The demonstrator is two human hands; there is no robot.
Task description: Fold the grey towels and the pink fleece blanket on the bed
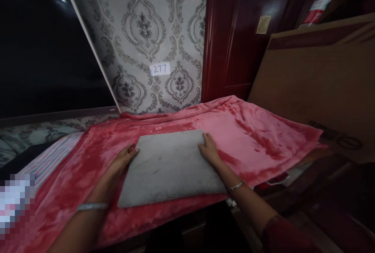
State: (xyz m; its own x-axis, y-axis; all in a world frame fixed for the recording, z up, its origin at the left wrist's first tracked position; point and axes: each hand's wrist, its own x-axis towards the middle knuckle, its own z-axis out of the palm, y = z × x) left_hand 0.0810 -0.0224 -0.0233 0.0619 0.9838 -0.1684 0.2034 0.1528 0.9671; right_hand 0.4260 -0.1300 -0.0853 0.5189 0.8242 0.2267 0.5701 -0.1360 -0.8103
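A flat grey rectangular mat (pixel 172 167) with a slightly fuzzy near edge lies over a pink plush blanket (pixel 231 131). At the mat's upper left corner, my left hand (pixel 124 159) grips the side, its thumb on the top face. My right hand (pixel 209 149) holds the opposite side near the upper right corner, thumb also on top. Some fingertips of both hands are hidden at the edges. Whether the mat rests fully on the blanket or is slightly lifted, I cannot tell.
Behind the blanket rises a patterned wall (pixel 145 26) bearing a paper label (pixel 159 69) marked 277. A large dark screen (pixel 49 49) stands at left. To the right are a dark red door (pixel 234 30), a big cardboard box (pixel 319 77) and a plastic bottle (pixel 318 8). Striped cloth (pixel 55 155) shows at left.
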